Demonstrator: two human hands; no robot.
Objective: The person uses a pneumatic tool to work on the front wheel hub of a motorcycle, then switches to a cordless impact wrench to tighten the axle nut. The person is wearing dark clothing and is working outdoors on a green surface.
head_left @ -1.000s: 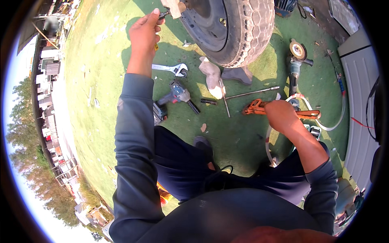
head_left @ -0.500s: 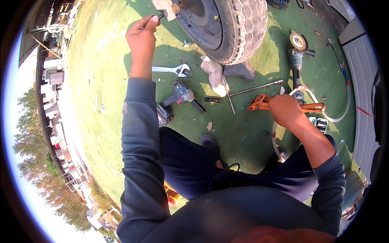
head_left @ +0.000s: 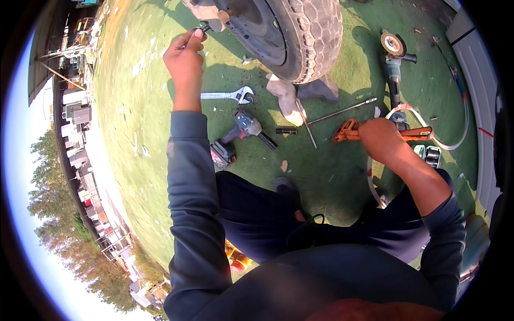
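Note:
My left hand (head_left: 184, 61) reaches out at the upper left, thumb and fingers pinched on a small dark bolt-like piece (head_left: 204, 27). That piece meets a pale, worn metal part (head_left: 210, 15) beside the wheel (head_left: 289, 37); its far side lies out of view. On the right, my right hand (head_left: 381, 140) is wrapped round the handle of an orange pipe wrench (head_left: 416, 133), its jaw pointing left above the green ground. An adjustable wrench (head_left: 227, 96) and a cordless impact wrench (head_left: 247, 125) lie below my left hand. Close by rests a black socket (head_left: 286, 130).
Stones (head_left: 286, 99) sit against the tyre, with two crossed metal rods (head_left: 342, 112) beside them. An angle grinder (head_left: 393, 69) lies at the right, near a looped clear hose (head_left: 447, 145). A grey panel (head_left: 484, 107) borders the right side; my shoe (head_left: 286, 187) is below the socket.
The view has shifted slightly, so the ground tools appear a little further right. Both hands keep their grips, the left by the metal part and the right on the pipe wrench.

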